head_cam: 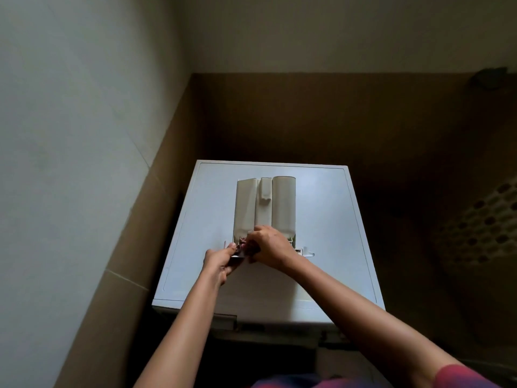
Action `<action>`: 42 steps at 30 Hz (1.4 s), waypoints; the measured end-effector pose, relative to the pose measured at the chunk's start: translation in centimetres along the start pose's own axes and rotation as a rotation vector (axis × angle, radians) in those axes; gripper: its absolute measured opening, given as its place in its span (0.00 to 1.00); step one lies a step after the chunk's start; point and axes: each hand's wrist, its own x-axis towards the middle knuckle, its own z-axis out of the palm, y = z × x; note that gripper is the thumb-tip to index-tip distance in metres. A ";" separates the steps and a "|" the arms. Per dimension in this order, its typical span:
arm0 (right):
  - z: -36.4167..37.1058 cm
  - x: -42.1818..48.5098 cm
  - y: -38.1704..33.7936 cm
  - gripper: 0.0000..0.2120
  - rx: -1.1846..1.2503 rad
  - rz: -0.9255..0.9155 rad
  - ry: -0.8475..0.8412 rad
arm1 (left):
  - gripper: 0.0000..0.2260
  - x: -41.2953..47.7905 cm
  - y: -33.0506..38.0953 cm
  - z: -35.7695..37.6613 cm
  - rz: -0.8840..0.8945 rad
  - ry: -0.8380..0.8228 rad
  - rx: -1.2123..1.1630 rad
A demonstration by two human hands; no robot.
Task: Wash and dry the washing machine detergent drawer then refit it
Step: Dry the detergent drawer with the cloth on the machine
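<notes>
The detergent drawer [265, 205] lies flat on the white top of the washing machine [341, 219], which serves here as the table. It lies lengthwise away from the person, its pale rounded compartments showing as three long ridges. Both bare hands meet at the drawer's near end. The left grip [221, 260] is closed on the drawer's front edge, with the thumb on top and the fingers curled underneath a thin pale lip. The right grip [270, 246] comes in from the right with its knuckles up and its fingers curled down over the same near end. Its fingertips are against a small dark reddish thing [242, 245] that sits between the two hands. Whether it pinches that thing or only presses on it, I cannot tell, and the thing is too small and shadowed to name. A pale tiled wall [84, 135] rises on the left above a brown band. On the right, in deep shadow, stands a perforated basket [481, 228]. A reddish sleeve [461, 376] shows at the bottom edge.
</notes>
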 end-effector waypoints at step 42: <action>5.0 0.5 -2.7 0.18 -0.296 -0.098 0.386 | 0.05 1.3 2.6 -0.7 0.116 -0.060 0.184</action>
